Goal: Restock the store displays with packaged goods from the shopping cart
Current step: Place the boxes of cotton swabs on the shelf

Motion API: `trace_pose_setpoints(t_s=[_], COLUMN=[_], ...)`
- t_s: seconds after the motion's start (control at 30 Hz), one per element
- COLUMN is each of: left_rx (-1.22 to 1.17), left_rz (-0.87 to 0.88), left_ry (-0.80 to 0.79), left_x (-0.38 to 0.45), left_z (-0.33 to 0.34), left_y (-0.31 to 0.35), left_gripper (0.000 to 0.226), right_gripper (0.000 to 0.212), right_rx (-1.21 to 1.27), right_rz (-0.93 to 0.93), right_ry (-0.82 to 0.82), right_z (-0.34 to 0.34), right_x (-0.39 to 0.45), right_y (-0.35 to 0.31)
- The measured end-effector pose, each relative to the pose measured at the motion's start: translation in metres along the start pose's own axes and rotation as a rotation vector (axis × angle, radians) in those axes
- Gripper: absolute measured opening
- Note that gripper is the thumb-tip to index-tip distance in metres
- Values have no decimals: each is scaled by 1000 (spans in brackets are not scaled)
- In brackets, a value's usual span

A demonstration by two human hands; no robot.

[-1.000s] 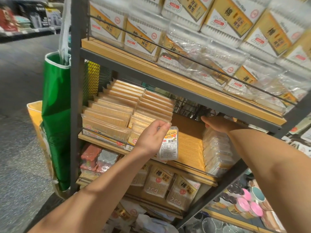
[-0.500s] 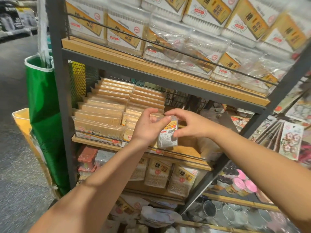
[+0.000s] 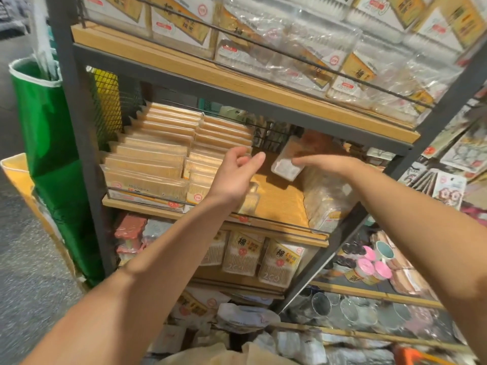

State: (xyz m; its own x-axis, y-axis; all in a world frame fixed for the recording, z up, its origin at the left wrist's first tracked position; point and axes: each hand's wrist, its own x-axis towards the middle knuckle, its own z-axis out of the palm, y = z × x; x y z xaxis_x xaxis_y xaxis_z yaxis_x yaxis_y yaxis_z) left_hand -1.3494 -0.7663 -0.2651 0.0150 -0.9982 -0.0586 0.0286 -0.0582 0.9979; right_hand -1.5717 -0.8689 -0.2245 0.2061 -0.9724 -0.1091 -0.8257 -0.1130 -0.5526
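Pack [image 3: 287,167] x1 in right hand [image 3: 324,164]; left hand [image 3: 234,175] empty.

Tan toothpick packs [image 3: 147,164] sit on a light wood-grain shelf [image 3: 279,204] beside a green bag [image 3: 50,143].

Right hand [image 3: 324,164] grips small packet [image 3: 287,167] over shelf [image 3: 279,201] — left hand [image 3: 234,175] empty

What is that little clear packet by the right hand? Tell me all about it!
The small clear packet looks like thin plastic with a pale label. It is blurred, so its print cannot be read. It is tilted over the bare wooden middle shelf, right of the toothpick packs. The right hand holds its near end with its fingertips; the left hand does not touch it.
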Motion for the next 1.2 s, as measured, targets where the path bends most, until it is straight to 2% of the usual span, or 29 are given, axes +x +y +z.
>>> trace_pose_setpoints(t_s=[0.07,0.23,0.4,0.6,0.87,1.03,1.2], left_rx=[22,100,127,128,151,164,147], left_rz=[-4,-17,-31,-40,-58,-83,-95], left_ry=[-18,-82,-106,-142,-172,-175,-207], left_x=[3,8,13,15,13,13,9], left_z=[4,13,12,4,3,5,5], left_y=[-2,-3,-4,-6,-2,-1,-4], left_gripper=[56,51,50,51,52,51,52], right_gripper=[68,65,39,57,61,89,89], right_rx=[-32,-349,-500,-605,-611,-590,-520], right_rz=[-23,-62,-89,-83,-66,-11,15], right_ry=[62,-31,-13,-34,-87,-61,-1], right_z=[-5,-4,2,3,1,3,2], right_x=[13,42,59,69,71,61,43], right_y=[5,14,24,38,37,43,39])
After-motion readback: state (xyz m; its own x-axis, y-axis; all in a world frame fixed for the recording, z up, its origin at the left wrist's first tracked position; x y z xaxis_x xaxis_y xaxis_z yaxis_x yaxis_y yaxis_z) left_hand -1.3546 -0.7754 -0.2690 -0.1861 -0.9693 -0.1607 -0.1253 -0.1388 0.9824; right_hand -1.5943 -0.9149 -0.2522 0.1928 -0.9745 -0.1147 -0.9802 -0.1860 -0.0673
